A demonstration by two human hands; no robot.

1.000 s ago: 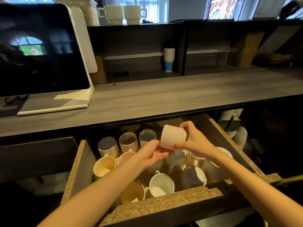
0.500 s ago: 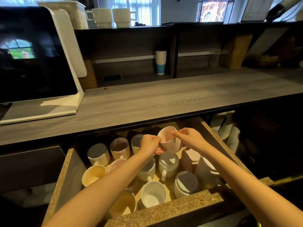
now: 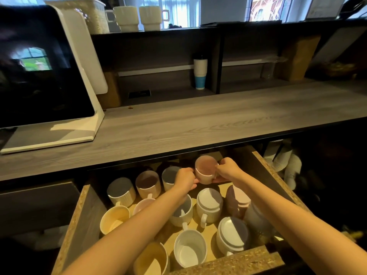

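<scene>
Both hands hold one upright pink mug (image 3: pixel 204 171) at the back of the open drawer (image 3: pixel 79 225). The left hand (image 3: pixel 185 178) curls round its left side; the right hand (image 3: pixel 226 170) grips its right side. Other mugs (image 3: pixel 209 203) stand below it. The desk (image 3: pixel 198 124) lies above.

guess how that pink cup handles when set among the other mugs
The pink cup looks like glazed ceramic, so probably rigid and heavy for its size. Its smooth wall may be slippery; the left hand and right hand both hold it. Knocked against the mugs, it could chip.
</scene>
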